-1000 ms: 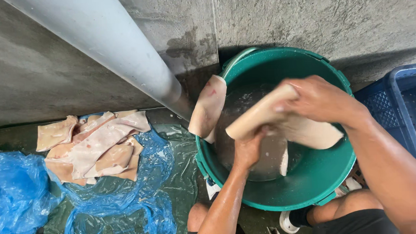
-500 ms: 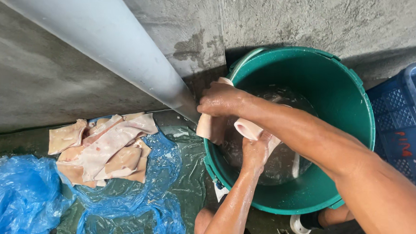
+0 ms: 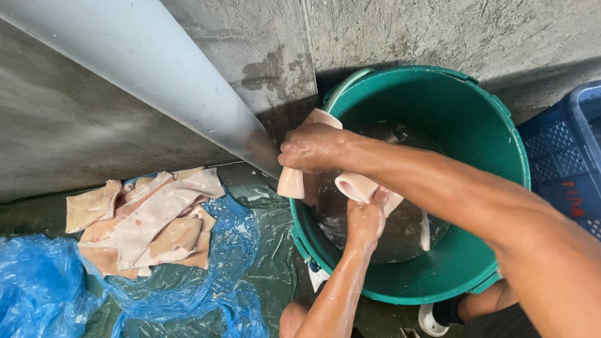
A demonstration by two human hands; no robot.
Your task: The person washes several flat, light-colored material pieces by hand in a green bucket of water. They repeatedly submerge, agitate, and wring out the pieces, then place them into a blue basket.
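A green round tub (image 3: 491, 138) holds water and several pale, flat slabs of skin-like meat. My right hand (image 3: 313, 148) reaches across the tub to its left rim and grips a pale slab (image 3: 291, 182) that hangs over that rim. My left hand (image 3: 366, 219) comes up from below and holds a rolled pale slab (image 3: 356, 185) just above the water. The two hands are close together at the tub's left side. My right forearm hides part of the water.
More pale slabs (image 3: 152, 221) lie in a pile on a blue plastic sheet (image 3: 211, 290) left of the tub. A thick grey pipe (image 3: 159, 80) slants down along the concrete wall to the tub's rim. A blue crate (image 3: 574, 161) stands at the right.
My right hand has moved left from the middle of the tub to the slab on its left rim. My left hand stays over the water with its slab.
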